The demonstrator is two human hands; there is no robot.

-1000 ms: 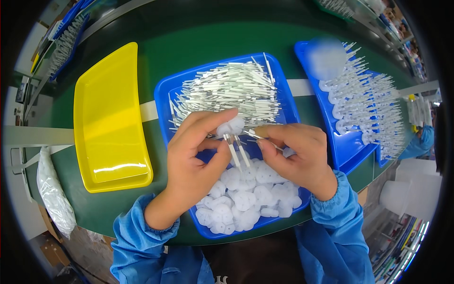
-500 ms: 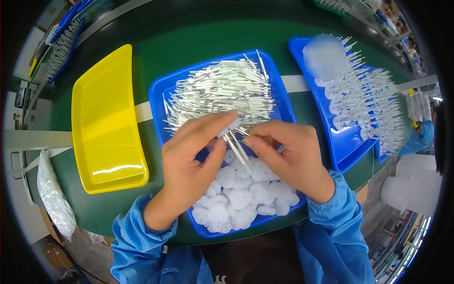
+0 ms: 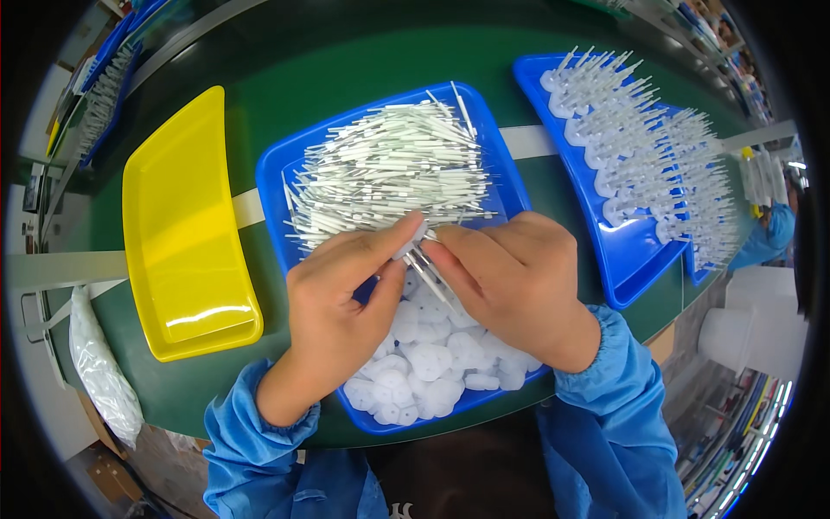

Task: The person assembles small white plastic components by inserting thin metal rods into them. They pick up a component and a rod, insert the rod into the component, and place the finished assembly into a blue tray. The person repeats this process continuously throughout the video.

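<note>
Over the middle of a blue tray (image 3: 269, 195), my left hand (image 3: 333, 298) pinches a small translucent white plastic disc (image 3: 410, 244) between thumb and fingers. Thin white-and-metal pins (image 3: 435, 278) stick out of the disc, slanting down toward me. Against its right side, my right hand (image 3: 519, 281) is closed, its thumb and forefinger gripping one thin pin (image 3: 430, 234) at the disc; its fingers partly cover it. A heap of similar loose pins (image 3: 389, 164) fills the tray's far part. Nearer me lie several loose white discs (image 3: 428, 368).
At left is a yellow tray (image 3: 186, 251), beside a clear plastic bag (image 3: 104, 368). Blue trays (image 3: 627, 259) at right hold rows of discs with pins upright in them. The green tabletop (image 3: 346, 52) carries all the trays; white bins (image 3: 748, 324) stand beyond its right edge.
My right hand has moved in against the disc, its fingers closing more tightly on the pin. The view has shifted slightly. A blurred round pale patch over the right tray is gone.
</note>
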